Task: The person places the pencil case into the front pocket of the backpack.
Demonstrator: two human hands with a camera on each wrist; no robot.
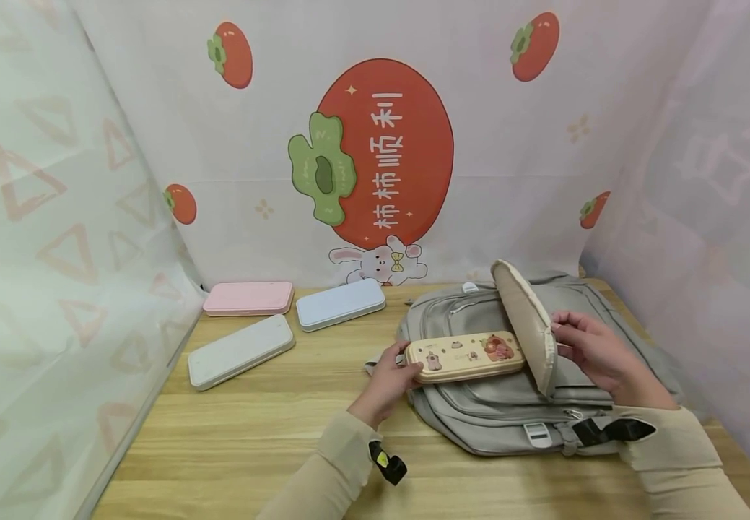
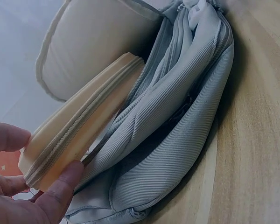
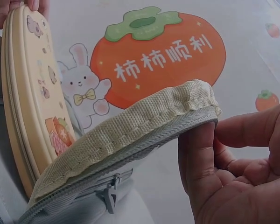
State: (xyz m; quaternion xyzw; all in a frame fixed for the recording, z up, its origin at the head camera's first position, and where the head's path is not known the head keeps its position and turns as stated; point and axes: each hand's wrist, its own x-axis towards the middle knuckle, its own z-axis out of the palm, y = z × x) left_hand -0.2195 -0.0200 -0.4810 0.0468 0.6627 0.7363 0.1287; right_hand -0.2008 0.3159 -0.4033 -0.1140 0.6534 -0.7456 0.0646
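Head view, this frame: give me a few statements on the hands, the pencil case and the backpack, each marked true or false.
1. The left hand grips the end of the cream pencil case. True.
2. The right hand rests flat on the table. False: it pinches the backpack's flap, lifting it open.
3. The grey backpack lies flat on the table. True.
4. Three plain cases lie stacked in one pile. False: the pink case, blue case and white case lie side by side.
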